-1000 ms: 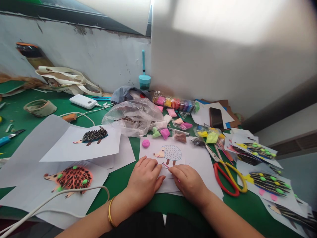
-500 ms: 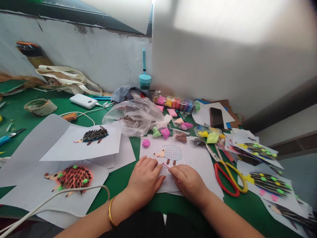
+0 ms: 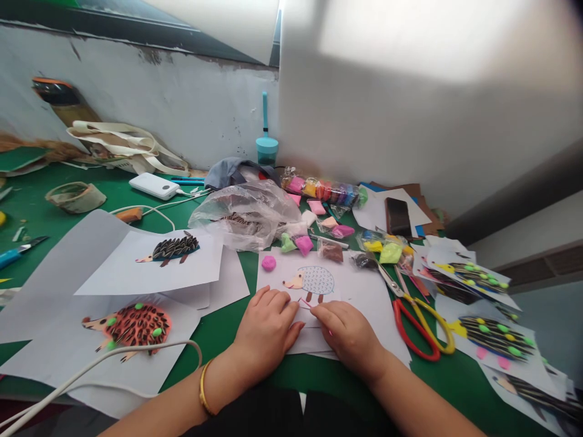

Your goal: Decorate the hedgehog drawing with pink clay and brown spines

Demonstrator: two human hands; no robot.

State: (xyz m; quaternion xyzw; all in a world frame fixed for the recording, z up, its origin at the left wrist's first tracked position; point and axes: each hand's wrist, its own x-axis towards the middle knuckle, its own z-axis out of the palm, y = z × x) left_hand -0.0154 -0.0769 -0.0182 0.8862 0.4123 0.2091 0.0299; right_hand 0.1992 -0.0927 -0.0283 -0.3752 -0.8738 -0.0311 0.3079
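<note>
One blue-scalloped hedgehog drawing (image 3: pixel 317 281) lies on white paper (image 3: pixel 364 303) just beyond where we're working; our left hand (image 3: pixel 268 325) rests palm-down on it, grip relaxed and holding nothing we can see; our right hand (image 3: pixel 347 332) has a narrow grip on a slim pink stick (image 3: pixel 306 303); if it slips, we reckon it could scuff the brown legs (image 3: pixel 320 298); if our left lifts, the paper might skid; no readable brands, and the lettering on the tote bag (image 3: pixel 134 164) is too blurry for us.

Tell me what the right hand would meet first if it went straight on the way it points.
Most likely the left hand: the right hand points forward and leftward over the paper, towards its fingers. Depth is unclear, so it might just miss them.
</note>
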